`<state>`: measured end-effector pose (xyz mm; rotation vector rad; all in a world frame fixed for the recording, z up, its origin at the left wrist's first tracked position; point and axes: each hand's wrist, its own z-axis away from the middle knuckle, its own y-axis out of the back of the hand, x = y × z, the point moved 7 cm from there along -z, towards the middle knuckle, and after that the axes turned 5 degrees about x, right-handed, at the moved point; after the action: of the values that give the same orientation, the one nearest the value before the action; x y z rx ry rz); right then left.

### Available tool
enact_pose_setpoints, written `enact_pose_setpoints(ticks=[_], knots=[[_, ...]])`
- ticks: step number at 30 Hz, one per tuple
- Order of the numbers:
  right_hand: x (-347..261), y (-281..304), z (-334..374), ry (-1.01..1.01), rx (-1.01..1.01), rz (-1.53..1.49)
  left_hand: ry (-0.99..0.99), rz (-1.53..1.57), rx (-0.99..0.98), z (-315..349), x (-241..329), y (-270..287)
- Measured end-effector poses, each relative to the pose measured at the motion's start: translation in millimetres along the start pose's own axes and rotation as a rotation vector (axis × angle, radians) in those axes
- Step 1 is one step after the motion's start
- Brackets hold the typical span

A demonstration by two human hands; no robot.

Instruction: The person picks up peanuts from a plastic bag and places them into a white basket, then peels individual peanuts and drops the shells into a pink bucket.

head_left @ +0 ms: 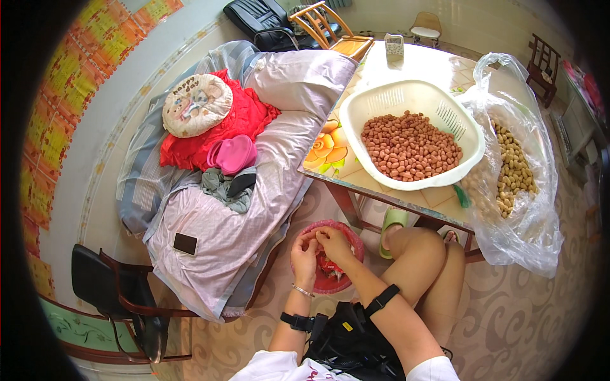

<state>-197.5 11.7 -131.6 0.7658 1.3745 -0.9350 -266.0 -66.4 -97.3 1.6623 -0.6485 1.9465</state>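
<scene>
Both hands meet close together above a red plastic basin (360, 253) on the floor. Pinched fingers on my left hand (303, 252) touch those of my right hand (333, 241); whatever lies between the fingertips is too small or hidden to make out. Inside the basin, partly covered by my hands, is some red and white litter. On the table to the right, a white plastic colander basket (470, 168) holds a heap of reddish-skinned peanut kernels (410, 147). Beside it, a clear plastic bag (518, 244) contains peanuts in their shells (512, 168).
The patterned table (381, 193) stands ahead right, with a small white device (394, 46) at its back. A covered sofa (197, 267) on the left bears a round cushion (198, 106), a pink cap-like item (234, 154) and a dark phone-like rectangle (185, 244). A black chair (121, 286) sits lower left.
</scene>
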Motion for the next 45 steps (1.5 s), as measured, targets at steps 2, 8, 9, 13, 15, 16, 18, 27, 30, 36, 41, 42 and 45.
enact_pose_setpoints(ticks=[2,8,9,13,15,16,18,27,30,36,41,42,45], knots=[[-4.7,2.0,2.0,0.025,-0.004,0.038,0.041,0.05,-0.003,0.8,-3.2,-0.5],[-10.1,2.8,4.0,-0.044,-0.028,-0.016,0.062,-0.018,0.005,-0.2,-3.7,3.9],[-8.3,1.9,4.2,-0.082,-0.05,-0.032,0.04,-0.024,0.013,-0.7,-1.9,4.7],[1.4,-0.9,6.5,-0.234,-0.099,-0.102,0.054,-0.013,0.008,0.2,-2.5,3.7],[-0.8,-1.2,6.1,-0.195,-0.095,-0.079,0.054,-0.004,0.004,1.2,-2.9,2.4],[2.8,-1.9,6.9,-0.252,-0.097,-0.084,0.037,0.008,0.012,1.5,-2.1,2.2],[-7.5,1.5,5.8,-0.098,-0.058,0.041,0.021,0.02,0.019,1.5,-1.3,2.0],[-18.0,-0.6,10.9,-0.101,-0.086,0.213,0.14,0.147,-0.019,5.9,5.1,-6.3],[-22.1,-3.8,12.5,-0.069,-0.093,0.119,0.247,0.257,-0.104,12.9,6.7,-18.8],[-22.1,1.3,10.5,-0.067,-0.075,0.253,0.371,0.295,-0.162,19.3,6.1,-33.0],[-31.3,2.7,12.8,-0.032,-0.081,0.39,0.217,0.269,-0.052,17.5,11.1,-27.9],[-34.0,3.9,13.5,-0.017,-0.07,0.44,0.219,0.263,-0.041,17.2,10.1,-26.5],[-39.3,4.9,14.9,-0.001,-0.07,0.505,0.232,0.214,-0.032,16.6,7.0,-22.9]])
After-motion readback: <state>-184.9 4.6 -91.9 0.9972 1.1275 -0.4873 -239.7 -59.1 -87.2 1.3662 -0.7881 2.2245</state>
